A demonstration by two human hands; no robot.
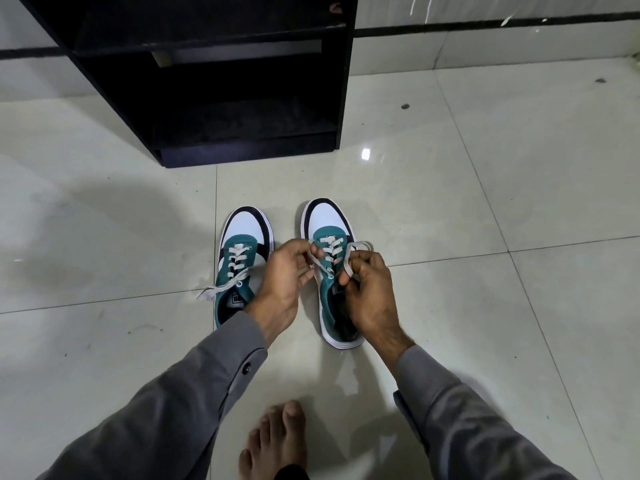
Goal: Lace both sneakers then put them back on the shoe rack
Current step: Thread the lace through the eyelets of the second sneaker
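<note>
Two teal, white and black sneakers stand side by side on the tiled floor, toes pointing away from me. The left sneaker [242, 251] has white laces through its eyelets, and a loose end trails off to its left. Over the right sneaker [329, 223] both hands work the white lace [360, 249]. My left hand [282, 275] pinches one lace end beside the eyelets. My right hand [363, 289] pinches the other end, which loops up on the shoe's right side. The black shoe rack [242, 98] stands just beyond the sneakers, its shelves dark.
A bare foot [277, 441] rests on the floor at the bottom centre, close behind the sneakers. Glossy pale tiles [485, 202] spread to both sides of the rack. A wall with a dark skirting line runs along the top.
</note>
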